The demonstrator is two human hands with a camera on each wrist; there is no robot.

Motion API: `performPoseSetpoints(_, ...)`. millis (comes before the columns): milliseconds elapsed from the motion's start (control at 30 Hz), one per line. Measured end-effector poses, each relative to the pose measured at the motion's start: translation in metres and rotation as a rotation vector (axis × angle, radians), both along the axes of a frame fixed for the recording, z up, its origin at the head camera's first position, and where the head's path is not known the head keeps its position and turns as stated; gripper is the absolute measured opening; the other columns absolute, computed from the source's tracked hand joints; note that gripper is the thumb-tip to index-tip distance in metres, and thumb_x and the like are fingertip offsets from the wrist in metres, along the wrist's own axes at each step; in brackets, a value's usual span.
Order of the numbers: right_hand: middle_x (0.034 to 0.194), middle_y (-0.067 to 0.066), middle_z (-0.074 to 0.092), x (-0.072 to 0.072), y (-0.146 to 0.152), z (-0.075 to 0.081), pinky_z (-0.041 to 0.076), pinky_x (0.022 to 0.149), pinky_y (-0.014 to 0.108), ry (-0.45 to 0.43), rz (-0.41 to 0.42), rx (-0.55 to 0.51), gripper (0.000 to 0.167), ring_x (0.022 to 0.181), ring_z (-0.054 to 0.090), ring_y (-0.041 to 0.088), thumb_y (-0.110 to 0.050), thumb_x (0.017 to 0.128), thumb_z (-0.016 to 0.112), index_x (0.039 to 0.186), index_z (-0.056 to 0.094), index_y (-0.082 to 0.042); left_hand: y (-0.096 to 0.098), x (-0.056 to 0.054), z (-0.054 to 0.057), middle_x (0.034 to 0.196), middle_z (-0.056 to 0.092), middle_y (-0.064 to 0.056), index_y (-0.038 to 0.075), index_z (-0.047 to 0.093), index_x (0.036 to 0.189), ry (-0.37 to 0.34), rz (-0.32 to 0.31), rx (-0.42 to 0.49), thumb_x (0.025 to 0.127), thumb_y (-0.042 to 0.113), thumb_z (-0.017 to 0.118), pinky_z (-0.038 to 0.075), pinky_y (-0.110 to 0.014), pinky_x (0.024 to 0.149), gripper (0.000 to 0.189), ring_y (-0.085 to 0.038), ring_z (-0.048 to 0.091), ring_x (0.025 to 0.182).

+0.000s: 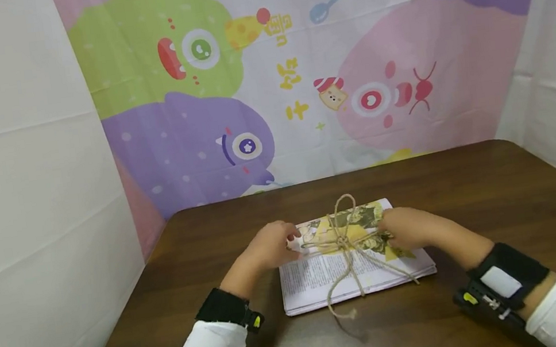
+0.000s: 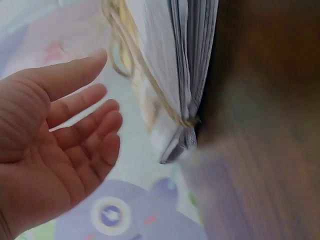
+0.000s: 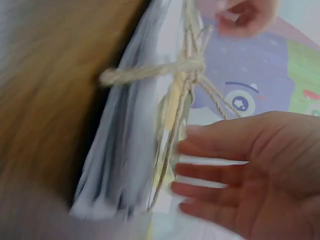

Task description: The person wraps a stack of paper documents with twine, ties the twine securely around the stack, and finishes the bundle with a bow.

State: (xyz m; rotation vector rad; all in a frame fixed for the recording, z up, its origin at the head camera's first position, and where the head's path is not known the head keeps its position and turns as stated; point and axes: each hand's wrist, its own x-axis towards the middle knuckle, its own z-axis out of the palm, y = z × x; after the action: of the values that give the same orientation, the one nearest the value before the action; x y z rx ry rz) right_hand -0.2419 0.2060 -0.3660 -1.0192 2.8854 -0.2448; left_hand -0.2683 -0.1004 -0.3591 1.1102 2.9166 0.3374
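Observation:
A stack of folded printed papers (image 1: 308, 285), like newspapers, lies flat on the brown table. Jute twine (image 1: 342, 241) crosses it both ways and is tied in a bow on top, one loop standing up and loose ends trailing over the front edge. At the stack's left side, my left hand (image 1: 270, 246) hovers with fingers loosely bent; its palm shows nothing held in the left wrist view (image 2: 55, 135). My right hand (image 1: 410, 231) is over the right side, its fingers extended close to the twine and the top sheet, gripping nothing. Layered page edges (image 3: 122, 145) show in the right wrist view.
The wooden table (image 1: 203, 246) extends around the stack on all sides. Behind it hangs a cartoon monster cloth (image 1: 307, 152), with white sheeting (image 1: 32, 169) at the left and right. Black wrist straps (image 1: 224, 310) with small devices sit on both forearms.

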Motion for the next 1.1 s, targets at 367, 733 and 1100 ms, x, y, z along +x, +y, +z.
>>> performPoseSetpoints(367, 0.104, 0.01, 0.061, -0.009, -0.013, -0.01, 0.05, 0.075, 0.038, -0.036, 0.012, -0.06, 0.035, 0.091, 0.058, 0.024, -0.009, 0.078, 0.081, 0.109, 0.068, 0.0, 0.025, -0.047, -0.001, 0.073, 0.07, -0.005, 0.001, 0.072, 0.084, -0.391, 0.027, 0.307, 0.089, 0.008, 0.072, 0.055, -0.03, 0.061, 0.008, -0.017, 0.067, 0.065)
performPoseSetpoints(733, 0.099, 0.007, 0.056, -0.008, -0.01, -0.015, 0.046, 0.068, 0.036, -0.012, 0.051, -0.089, 0.029, 0.082, 0.053, 0.018, -0.009, 0.078, 0.082, 0.102, 0.066, -0.008, 0.049, -0.074, -0.011, 0.063, 0.065, -0.006, -0.001, 0.074, 0.085, -0.447, 0.307, 0.485, 0.089, 0.018, 0.074, 0.052, -0.028, 0.053, 0.019, -0.014, 0.059, 0.053)
performPoseSetpoints(1100, 0.099, 0.013, 0.065, -0.033, 0.003, -0.006, 0.052, 0.074, 0.042, -0.198, -0.147, -0.35, 0.046, 0.083, 0.062, 0.028, -0.014, 0.082, 0.078, 0.119, 0.062, 0.006, 0.058, -0.074, -0.019, 0.062, 0.064, -0.005, 0.003, 0.075, 0.086, -0.492, 0.388, 0.603, 0.088, 0.022, 0.075, 0.043, -0.025, 0.046, 0.02, -0.013, 0.054, 0.049)
